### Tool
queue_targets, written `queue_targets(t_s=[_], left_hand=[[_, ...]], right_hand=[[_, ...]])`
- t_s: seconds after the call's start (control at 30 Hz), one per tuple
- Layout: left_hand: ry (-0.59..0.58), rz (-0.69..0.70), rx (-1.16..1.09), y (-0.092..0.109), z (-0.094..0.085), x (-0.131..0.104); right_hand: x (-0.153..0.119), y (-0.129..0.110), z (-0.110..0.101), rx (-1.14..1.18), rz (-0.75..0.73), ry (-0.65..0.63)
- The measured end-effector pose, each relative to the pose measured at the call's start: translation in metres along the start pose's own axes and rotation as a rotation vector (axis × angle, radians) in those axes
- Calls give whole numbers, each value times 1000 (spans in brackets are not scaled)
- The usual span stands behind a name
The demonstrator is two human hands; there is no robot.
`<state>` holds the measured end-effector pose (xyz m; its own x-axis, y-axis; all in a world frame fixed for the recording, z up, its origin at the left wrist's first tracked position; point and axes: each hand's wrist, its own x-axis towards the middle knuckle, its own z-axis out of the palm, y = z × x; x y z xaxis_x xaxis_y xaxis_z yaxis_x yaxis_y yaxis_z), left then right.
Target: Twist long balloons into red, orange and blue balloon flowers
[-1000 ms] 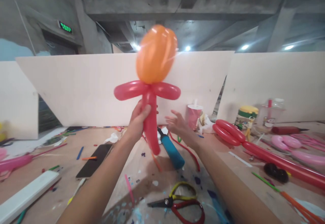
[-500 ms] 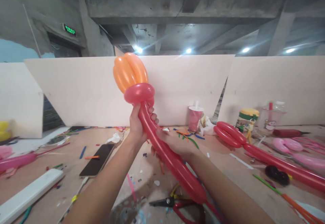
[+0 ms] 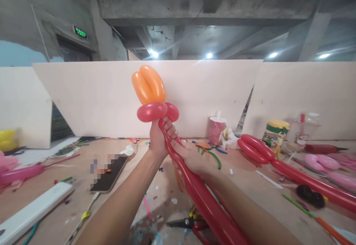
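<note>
Near ten o'clock, an orange balloon bloom [image 3: 150,85] tops red loops [image 3: 151,112]. The left hand [image 3: 159,139] clenches a red balloon [image 3: 207,200] beneath; the right hand [image 3: 191,159] grips it lower, toward five o'clock. Probably light, slick, burstable: best held gently under the loops. Between the hands, it looks thinner than before.

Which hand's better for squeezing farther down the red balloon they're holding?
Probably the right hand: it holds the red balloon lower down, while the left hand is up beneath the short red bubbles.

Ceiling lamps [image 3: 209,55] flare, the orange balloon [image 3: 155,83] gleams, and pixelation partly masks the phone [image 3: 110,180].
</note>
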<state>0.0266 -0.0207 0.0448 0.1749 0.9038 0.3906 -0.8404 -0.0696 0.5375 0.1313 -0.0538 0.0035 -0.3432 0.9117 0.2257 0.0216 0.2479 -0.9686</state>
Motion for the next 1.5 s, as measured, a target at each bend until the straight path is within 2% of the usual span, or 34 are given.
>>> queue_targets(t_s=[0.1,0.27,0.43,0.57,0.67,0.73,0.8,0.9,0.97,1.03,1.17,1.33,1.5], left_hand=[[14,2,11,0,0,0],[46,39,50,-4,3,1],[83,52,78,-9,1,2],[2,-23,-30,-5,-9,6],[-49,-120,-103,1,-17,9],[-59,-151,-83,6,-19,9],[-72,-125,-31,13,-19,7],[-144,-104,26,21,-15,3],[-188,-150,42,24,-13,1],[-184,-194,50,24,-13,0],[-135,-179,27,22,-15,-1],[-178,-256,-96,26,-11,-7],[-194,-240,-189,20,2,-17]], right_hand=[[2,3,3,-105,-76,102],[6,7,6,-168,-124,172],[12,21,8,-47,-80,194],[6,16,10,90,77,91],[0,7,9,198,227,-40],[-3,2,5,313,327,-148],[-4,-2,-1,422,377,-237],[-7,-7,-12,583,394,-361],[-9,-8,-16,690,394,-408],[-10,-6,-15,739,409,-458],[-7,6,-9,761,415,-612],[-6,14,-9,779,337,-628],[-15,20,3,750,310,-832]])
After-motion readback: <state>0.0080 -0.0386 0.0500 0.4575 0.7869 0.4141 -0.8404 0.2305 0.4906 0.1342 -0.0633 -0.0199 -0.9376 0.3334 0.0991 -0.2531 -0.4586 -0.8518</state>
